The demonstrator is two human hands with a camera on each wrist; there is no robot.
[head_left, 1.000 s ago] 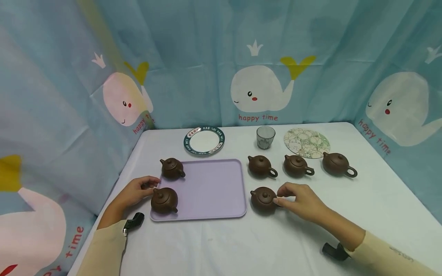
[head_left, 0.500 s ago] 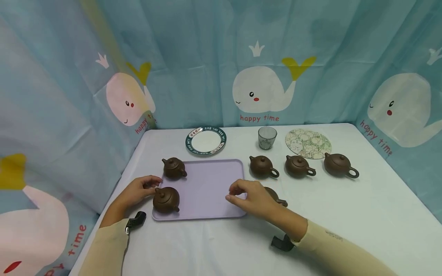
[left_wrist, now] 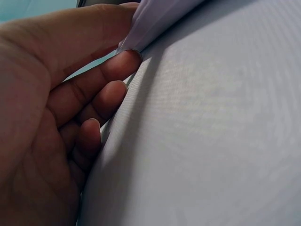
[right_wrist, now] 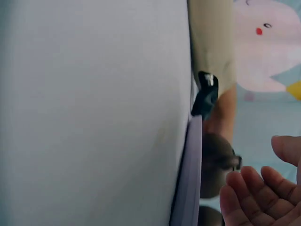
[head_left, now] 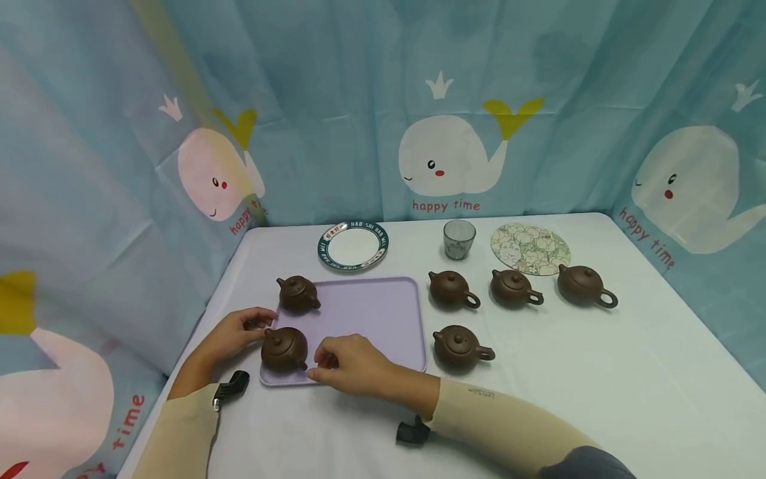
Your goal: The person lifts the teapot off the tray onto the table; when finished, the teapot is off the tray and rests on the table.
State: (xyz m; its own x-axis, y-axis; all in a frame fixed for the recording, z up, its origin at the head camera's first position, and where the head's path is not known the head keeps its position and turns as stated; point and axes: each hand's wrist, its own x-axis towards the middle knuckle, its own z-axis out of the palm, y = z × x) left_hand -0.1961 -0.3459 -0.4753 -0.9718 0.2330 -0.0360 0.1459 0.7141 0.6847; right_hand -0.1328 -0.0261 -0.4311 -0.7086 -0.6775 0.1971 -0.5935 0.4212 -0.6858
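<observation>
My left hand [head_left: 236, 332] grips the left rim of the lilac tray [head_left: 365, 326], thumb and index finger at its edge in the left wrist view. Two dark brown teapots stand along the tray's left side, a rear teapot [head_left: 297, 293] and a front teapot [head_left: 284, 349]. Over the tray's front edge, my right hand [head_left: 353, 362] reaches close to the front teapot's handle. Its fingers are loosely bent with a gap to the thumb, and nothing is between them. In the right wrist view the front teapot [right_wrist: 215, 179] appears just beyond the fingertips.
Right of the tray stands a single teapot [head_left: 457, 347], with a row of three teapots behind it, the middle one [head_left: 513, 288] among them. Along the back are a green-rimmed plate [head_left: 353, 246], a glass [head_left: 459, 239] and a round patterned mat [head_left: 530, 249].
My right hand has let go of the teapot right of the tray and swung left across the tray to the front teapot. My left hand has stayed at the tray's left rim.
</observation>
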